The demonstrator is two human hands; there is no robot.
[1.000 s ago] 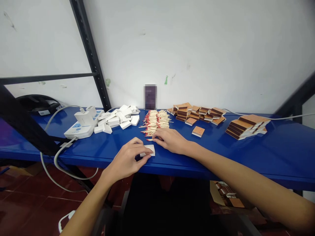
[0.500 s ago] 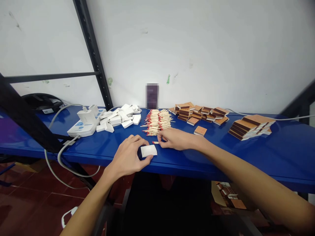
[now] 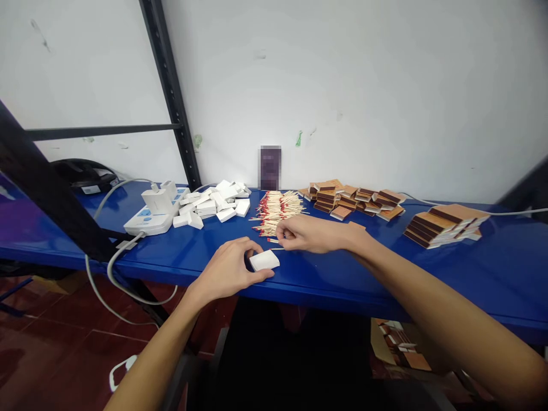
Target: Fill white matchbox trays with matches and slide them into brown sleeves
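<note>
Near the table's front edge, my left hand [image 3: 231, 265] is curled around a small white matchbox tray [image 3: 264, 261], thumb on its near side and fingers on its far side. My right hand [image 3: 297, 233] is closed in a pinch just beyond and to the right of the tray. A red-headed match [image 3: 272, 240] sticks out from its fingertips, and a thin stick shows on the table just below them. Behind my right hand lies a heap of red-headed matches [image 3: 274, 208], which the hand partly covers.
White trays [image 3: 216, 200] are heaped at the back left, beside a power strip [image 3: 156, 214] with cables. Brown matchbox sleeves [image 3: 351, 197] lie at the back right, with stacked matchboxes [image 3: 445, 224] farther right. A black shelf post [image 3: 171, 91] rises at left.
My right hand has moved slightly up and away from the tray, with a match at its fingertips. The tray has tilted a little in my left hand. The view has shifted slightly.
</note>
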